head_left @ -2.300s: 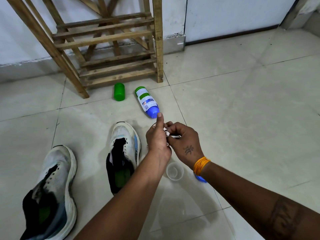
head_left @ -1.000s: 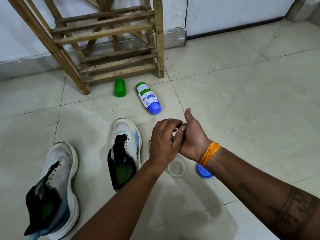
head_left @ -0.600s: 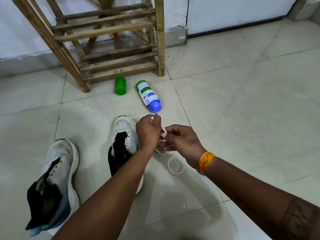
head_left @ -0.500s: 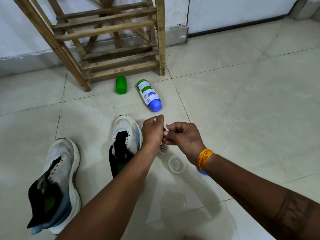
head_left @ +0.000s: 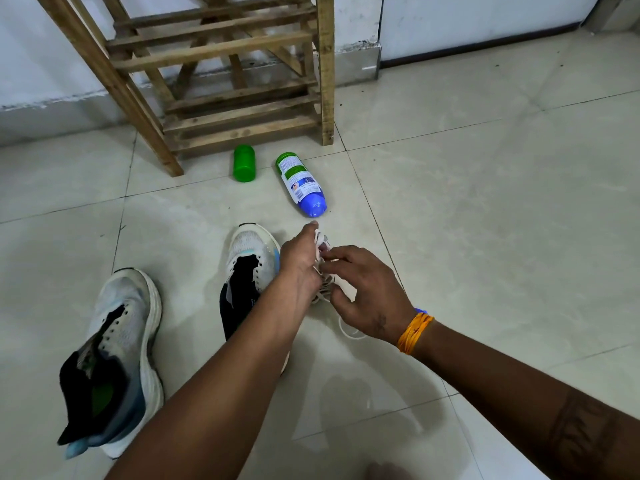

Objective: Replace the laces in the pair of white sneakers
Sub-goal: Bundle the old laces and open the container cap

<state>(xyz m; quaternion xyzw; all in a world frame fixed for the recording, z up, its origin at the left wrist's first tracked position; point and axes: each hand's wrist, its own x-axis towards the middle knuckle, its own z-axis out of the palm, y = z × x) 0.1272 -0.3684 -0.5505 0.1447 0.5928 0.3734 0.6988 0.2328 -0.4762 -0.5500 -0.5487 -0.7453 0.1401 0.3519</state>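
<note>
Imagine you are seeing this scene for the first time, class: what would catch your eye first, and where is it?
At the centre, the left hand and right hand work a bundle of white laces just above the floor. Beside them stand two unlaced white sneakers, one by the left wrist and one at lower left. Farther back, a bottle with a blue cap lies on the tiles beside a green cap, before a wooden rack.

wooden rack (head_left: 221, 81) | green cap (head_left: 244, 163) | bottle (head_left: 300, 183) lying on floor
</note>
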